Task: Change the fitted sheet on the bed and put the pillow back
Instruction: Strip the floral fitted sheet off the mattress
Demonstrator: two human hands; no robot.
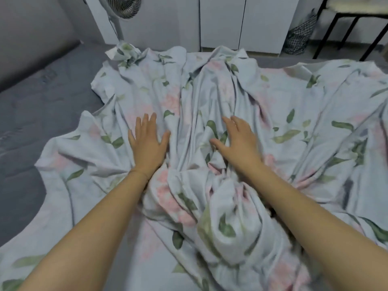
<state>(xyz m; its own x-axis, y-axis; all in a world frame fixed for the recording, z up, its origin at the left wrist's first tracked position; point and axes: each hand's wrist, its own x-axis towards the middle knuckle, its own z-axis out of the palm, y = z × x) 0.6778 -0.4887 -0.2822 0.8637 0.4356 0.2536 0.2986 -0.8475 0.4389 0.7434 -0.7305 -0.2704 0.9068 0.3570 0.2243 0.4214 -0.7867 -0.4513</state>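
**A:** What lies at your far left?

**B:** The bare grey mattress (42, 106), at nine o'clock. It is uncovered there, and the floral fitted sheet (210, 91) begins just beside it, crumpled and loose across the bed from the middle out to three o'clock. One bunched corner of the sheet sits at eleven o'clock, near the pole of the standing fan (123, 5).

**A:** And your left hand?

**B:** Your left hand (147, 143) is just left of centre, palm down and flat on the sheet, with fingers straight and spread and the thumb out toward the middle fold. It pinches nothing.

**A:** What is between your arms?

**B:** A thick ridge of gathered sheet runs from twelve o'clock down to a rolled heap at six o'clock, between your two forearms.

**A:** And your right hand?

**B:** Your right hand (239, 143) is just right of centre, slightly blurred. It is palm down on the folds with fingers spread apart and holds no cloth.

**A:** Beyond the bed?

**B:** White cupboard doors (220, 22) are at twelve o'clock. A checked basket (300, 36) and the black legs of a chair (346, 24) are at one o'clock.
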